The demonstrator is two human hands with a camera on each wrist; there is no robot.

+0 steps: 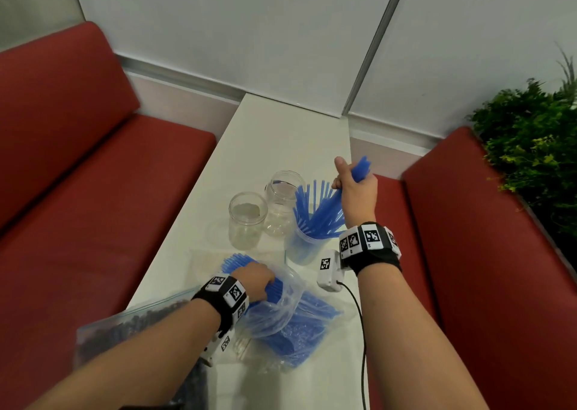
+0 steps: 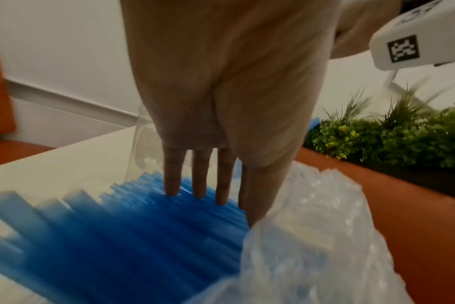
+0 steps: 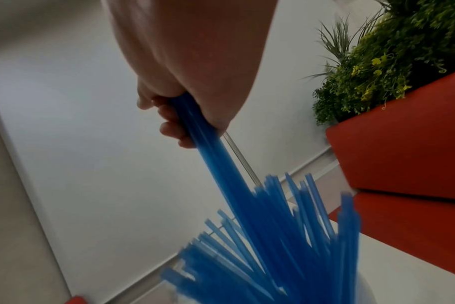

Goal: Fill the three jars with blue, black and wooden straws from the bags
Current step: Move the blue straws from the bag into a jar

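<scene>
Three clear jars stand mid-table. Two are empty: one at the left [image 1: 246, 222], one behind it [image 1: 281, 206]. The nearest jar [image 1: 299, 248] holds fanned-out blue straws [image 1: 312, 209]. My right hand [image 1: 351, 183] is raised above that jar and grips a bundle of blue straws [image 3: 221, 168] in its fist [image 3: 179, 115]; the bundle's lower ends reach in among the straws in the jar. My left hand [image 1: 254, 280] lies with straight fingers [image 2: 199, 185] on the blue straws [image 2: 117, 236] sticking out of a clear plastic bag [image 1: 287, 313], whose crumpled mouth [image 2: 312, 236] is beside my thumb.
A clear bag of black straws [image 1: 131, 325] lies at the table's near left corner under my left forearm. Red benches flank the narrow white table [image 1: 274, 141] on the left [image 1: 78, 175] and right [image 1: 484, 253]. A green plant [image 1: 530, 147] stands behind the right bench.
</scene>
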